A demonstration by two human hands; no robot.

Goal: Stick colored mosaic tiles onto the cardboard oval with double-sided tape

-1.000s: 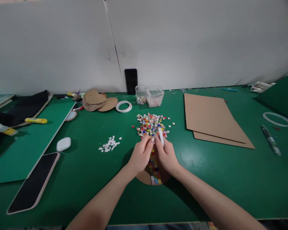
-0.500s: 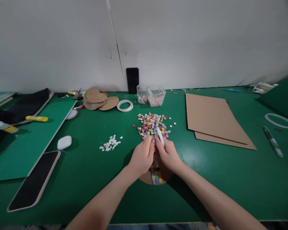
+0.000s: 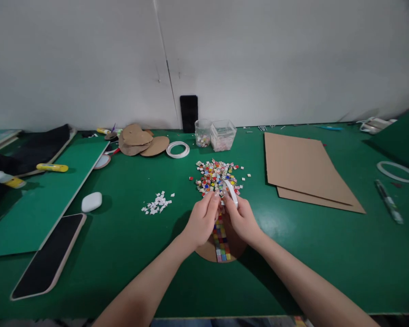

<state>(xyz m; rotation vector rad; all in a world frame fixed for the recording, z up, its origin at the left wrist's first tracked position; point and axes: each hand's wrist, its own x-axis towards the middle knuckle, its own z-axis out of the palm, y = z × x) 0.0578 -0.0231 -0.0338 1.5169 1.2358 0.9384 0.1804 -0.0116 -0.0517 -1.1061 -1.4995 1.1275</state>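
My right hand grips a white tape roll, its ring tilted up between thumb and fingers. Close beside it, my left hand is closed in a pinch; what lies between its fingertips is too small to make out. Both hands hover over a round cardboard disc, partly hidden beneath them. Down the disc's middle runs a band of coloured mosaic tiles. Just beyond my fingers spreads a loose heap of small mosaic tiles. White paper scraps lie left of my left hand.
Cardboard sheets lie at right, near a marker pen. Clear containers, another white tape roll and cardboard discs stand along the back. A phone, white earbud case and green board occupy the left.
My fingertips have drawn slightly apart. The tape roll in my right hand has turned, showing more of its ring, and more of the tile band is visible.
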